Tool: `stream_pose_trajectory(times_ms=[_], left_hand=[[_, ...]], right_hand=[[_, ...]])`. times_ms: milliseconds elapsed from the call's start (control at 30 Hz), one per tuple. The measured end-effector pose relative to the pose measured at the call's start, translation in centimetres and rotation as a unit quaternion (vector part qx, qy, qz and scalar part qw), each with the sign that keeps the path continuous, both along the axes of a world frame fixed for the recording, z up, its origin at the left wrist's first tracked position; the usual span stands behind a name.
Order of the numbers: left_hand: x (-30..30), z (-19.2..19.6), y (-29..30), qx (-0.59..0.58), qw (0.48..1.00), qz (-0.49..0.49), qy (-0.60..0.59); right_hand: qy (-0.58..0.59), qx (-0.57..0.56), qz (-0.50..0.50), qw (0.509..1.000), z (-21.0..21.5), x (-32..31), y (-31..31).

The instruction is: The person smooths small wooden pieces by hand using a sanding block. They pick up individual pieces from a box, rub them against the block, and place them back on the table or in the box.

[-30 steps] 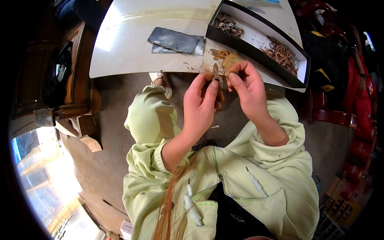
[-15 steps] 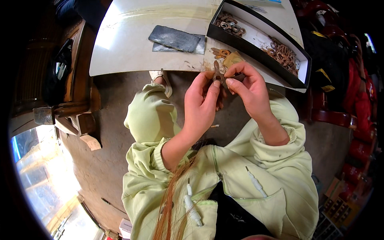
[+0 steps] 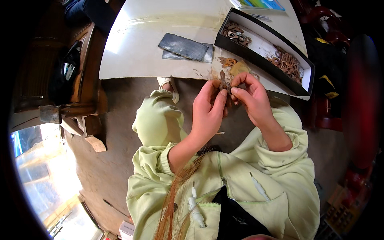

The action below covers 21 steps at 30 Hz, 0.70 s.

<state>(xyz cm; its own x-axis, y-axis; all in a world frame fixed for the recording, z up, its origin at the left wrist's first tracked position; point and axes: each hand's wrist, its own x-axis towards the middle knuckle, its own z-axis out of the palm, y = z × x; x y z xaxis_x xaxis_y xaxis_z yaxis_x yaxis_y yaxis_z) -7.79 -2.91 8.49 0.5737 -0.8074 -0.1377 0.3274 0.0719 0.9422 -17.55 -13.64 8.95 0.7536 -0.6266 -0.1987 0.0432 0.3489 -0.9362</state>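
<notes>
Close together above the table's near edge, both my hands are closed at the fingertips on small brown work. My left hand point(image 3: 207, 107) pinches a dark brown carved piece point(image 3: 223, 78), its narrow end pointing up and away from me. Thumb and forefinger of my right hand point(image 3: 256, 101) press together against the piece's right side; whether they hold a second part is hidden. More brown bits show below the fingers, too small to name. Just beyond lie several orange-brown pieces point(image 3: 228, 62) and a tan folded scrap point(image 3: 240, 68).
A long black box point(image 3: 259, 65) with a white inside holds two heaps of brown ring-like pieces point(image 3: 288, 63). Left of it, a dark grey slab point(image 3: 183, 46) overlaps a lighter sheet point(image 3: 170, 56) on the white table point(image 3: 140, 66). Wooden furniture point(image 3: 82, 80) stands at left.
The whole view has shifted, so table and hands appear farther right and slightly lower. My right fingertips have drawn in closer to my left thumb. A blurred red shape has come in at right.
</notes>
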Motion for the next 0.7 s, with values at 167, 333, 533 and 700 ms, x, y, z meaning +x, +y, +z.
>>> stream_pose_trajectory(times_ms=[167,333,533,700], left_hand=[[0.3,-0.2,0.4,0.018,0.999,-0.028,-0.038],[-0.6,-0.1,0.2,0.027,0.999,-0.017,-0.034],[-0.6,0.4,0.0,0.023,0.994,0.014,-0.102],[-0.4,-0.2,-0.1,0.017,0.995,0.023,-0.091]], right_hand=[[0.031,-0.055,-0.009,0.998,0.1,-0.1,0.3],[0.004,-0.137,-0.045,0.99,-0.1,0.3,0.7],[0.013,-0.196,-0.056,0.979,-0.3,0.3,0.9],[0.009,-0.167,-0.052,0.985,-0.3,0.1,1.0]])
